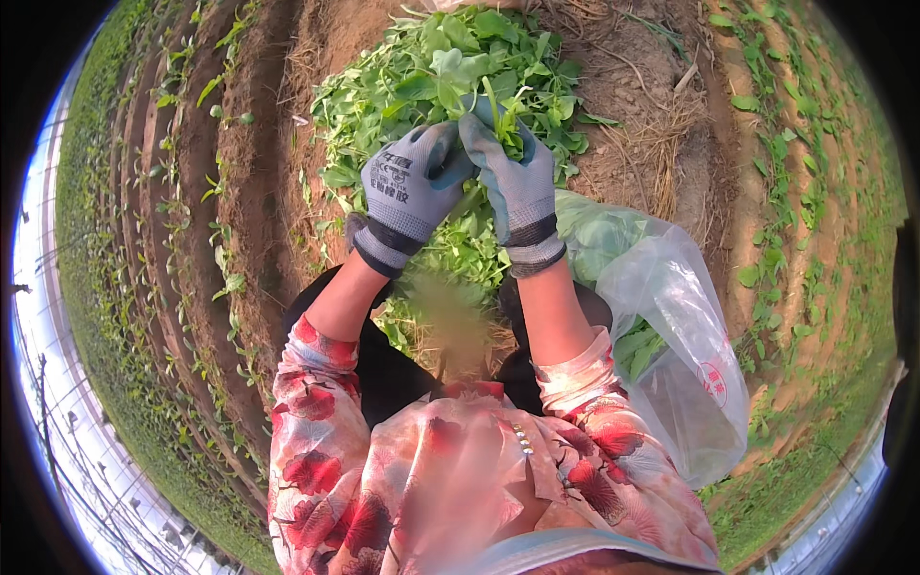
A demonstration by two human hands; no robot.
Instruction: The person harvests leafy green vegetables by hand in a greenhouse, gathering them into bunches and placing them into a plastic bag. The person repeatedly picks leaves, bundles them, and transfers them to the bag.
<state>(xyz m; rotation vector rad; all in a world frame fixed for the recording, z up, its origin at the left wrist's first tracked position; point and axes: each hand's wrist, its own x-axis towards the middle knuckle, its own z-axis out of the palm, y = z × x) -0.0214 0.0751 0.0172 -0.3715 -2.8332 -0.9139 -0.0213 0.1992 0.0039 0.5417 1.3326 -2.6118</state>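
Both my hands wear grey knit gloves with darker coated fingers and meet over a large heap of leafy greens (402,93). My right hand (510,158) is closed around a small bunch of green stems and leaves (507,129), which stick up between thumb and fingers. Close beside it on the left, my left hand (420,172) has its thumb and fingertips pinched together by the stem of a broad pale-green leaf (457,68). The glove hides whether the stem is between those fingertips. More loose greens (467,251) lie below my hands, between my knees.
A clear plastic bag (668,287) with greens inside stands beside my right knee. Rows of young plants (230,280) grow in soil ridges on the left, with more rows (776,180) on the right. Dry straw (658,158) lies on the soil right of the heap.
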